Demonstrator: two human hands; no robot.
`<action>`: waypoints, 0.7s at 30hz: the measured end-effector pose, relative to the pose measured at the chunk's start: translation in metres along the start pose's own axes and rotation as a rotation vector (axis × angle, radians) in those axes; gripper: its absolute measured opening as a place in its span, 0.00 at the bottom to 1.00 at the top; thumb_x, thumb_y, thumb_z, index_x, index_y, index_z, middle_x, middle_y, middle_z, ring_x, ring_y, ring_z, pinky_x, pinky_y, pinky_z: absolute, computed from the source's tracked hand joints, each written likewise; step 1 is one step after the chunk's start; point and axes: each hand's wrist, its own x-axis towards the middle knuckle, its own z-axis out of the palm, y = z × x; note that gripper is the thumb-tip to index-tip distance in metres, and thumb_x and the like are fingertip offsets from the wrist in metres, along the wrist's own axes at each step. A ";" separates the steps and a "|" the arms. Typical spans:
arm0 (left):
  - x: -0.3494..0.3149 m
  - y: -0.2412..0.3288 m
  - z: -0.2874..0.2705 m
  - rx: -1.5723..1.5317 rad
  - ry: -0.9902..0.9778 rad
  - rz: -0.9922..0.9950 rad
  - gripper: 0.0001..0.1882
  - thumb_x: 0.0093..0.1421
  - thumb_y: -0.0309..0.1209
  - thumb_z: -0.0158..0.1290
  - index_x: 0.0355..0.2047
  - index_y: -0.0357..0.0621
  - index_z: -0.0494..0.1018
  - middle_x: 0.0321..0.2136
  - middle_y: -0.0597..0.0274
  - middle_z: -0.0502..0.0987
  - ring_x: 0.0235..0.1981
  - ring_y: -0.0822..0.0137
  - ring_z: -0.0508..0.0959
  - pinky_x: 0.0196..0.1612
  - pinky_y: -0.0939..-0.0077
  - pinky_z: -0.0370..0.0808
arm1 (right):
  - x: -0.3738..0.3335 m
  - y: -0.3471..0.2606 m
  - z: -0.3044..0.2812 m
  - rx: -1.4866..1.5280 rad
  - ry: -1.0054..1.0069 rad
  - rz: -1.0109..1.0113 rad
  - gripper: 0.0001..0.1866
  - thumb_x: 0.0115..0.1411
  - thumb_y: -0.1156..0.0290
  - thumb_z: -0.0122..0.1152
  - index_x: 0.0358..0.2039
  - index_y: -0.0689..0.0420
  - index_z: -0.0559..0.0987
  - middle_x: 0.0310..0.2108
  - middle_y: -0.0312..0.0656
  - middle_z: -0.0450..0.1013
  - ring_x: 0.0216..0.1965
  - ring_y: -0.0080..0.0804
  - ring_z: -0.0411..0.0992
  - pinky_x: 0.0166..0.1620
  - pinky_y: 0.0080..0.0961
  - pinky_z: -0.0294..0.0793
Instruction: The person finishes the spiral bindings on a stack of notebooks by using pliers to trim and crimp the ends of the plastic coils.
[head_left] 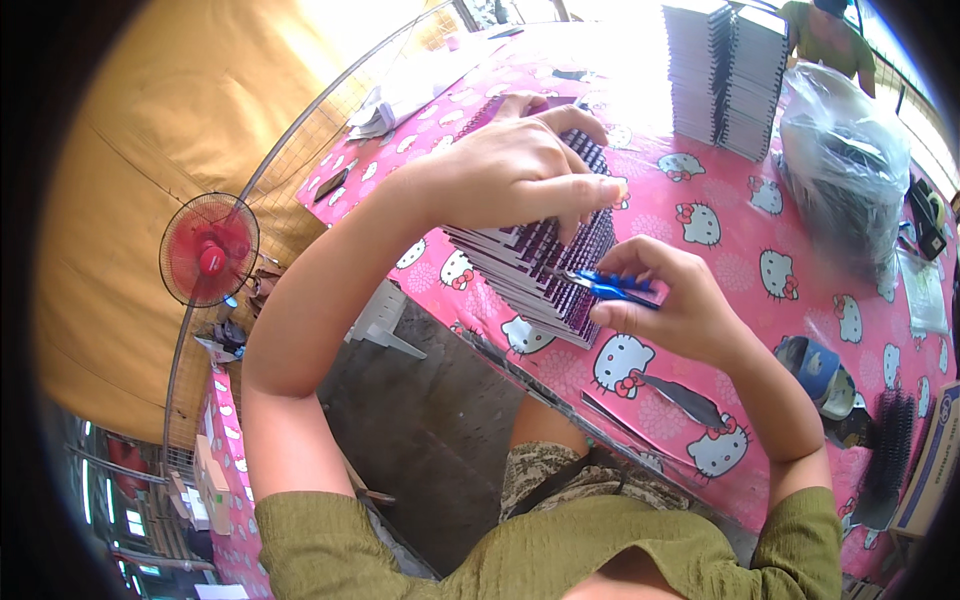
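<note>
A stack of spiral-bound notebooks point(530, 285) with dark purple coil spines lies along the near left edge of the pink table. Over its far part reaches my left hand point(520, 170), fingers spread and curved down onto the coils, thumb sticking out to the right. My right hand point(685, 300) is closed around blue-handled pliers point(612, 288). Their metal tip points left and meets the coils near the stack's right side; whether it grips a wire end cannot be made out. My left fingertips are partly hidden behind the hand.
Two tall stacks of spiral-bound notebooks point(697, 75) stand at the back, beside a filled clear plastic bag point(845, 150). A dark blade-shaped piece point(685, 400) lies near the front edge. Black coils point(888, 455) are at right; a red fan point(210, 250) stands left. Another person point(830, 40) is behind.
</note>
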 end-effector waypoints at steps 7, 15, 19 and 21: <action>-0.002 0.001 0.000 -0.047 0.103 0.040 0.30 0.67 0.47 0.36 0.17 0.47 0.79 0.23 0.66 0.80 0.54 0.57 0.67 0.60 0.56 0.47 | -0.001 0.002 0.013 -0.580 0.323 -0.476 0.22 0.49 0.59 0.70 0.38 0.60 0.76 0.34 0.44 0.73 0.35 0.39 0.72 0.40 0.34 0.71; -0.002 0.004 -0.001 -0.030 0.116 0.056 0.30 0.67 0.44 0.37 0.17 0.42 0.79 0.23 0.63 0.79 0.50 0.56 0.69 0.59 0.63 0.57 | 0.010 0.002 -0.004 0.197 -0.131 0.195 0.24 0.54 0.51 0.66 0.33 0.63 0.78 0.24 0.43 0.75 0.25 0.30 0.75 0.29 0.28 0.74; -0.002 0.004 0.000 -0.067 0.121 0.062 0.31 0.67 0.44 0.37 0.17 0.40 0.79 0.24 0.63 0.79 0.49 0.57 0.69 0.59 0.64 0.58 | -0.011 -0.008 0.001 -0.467 0.177 -0.299 0.21 0.47 0.60 0.70 0.38 0.58 0.75 0.34 0.45 0.73 0.38 0.43 0.73 0.43 0.36 0.71; 0.001 0.006 0.000 -0.070 0.124 0.083 0.30 0.67 0.44 0.37 0.17 0.40 0.79 0.23 0.62 0.79 0.48 0.57 0.69 0.59 0.64 0.58 | -0.014 -0.008 0.001 -0.663 0.273 -0.433 0.23 0.44 0.60 0.69 0.39 0.56 0.73 0.36 0.43 0.69 0.40 0.42 0.70 0.44 0.34 0.68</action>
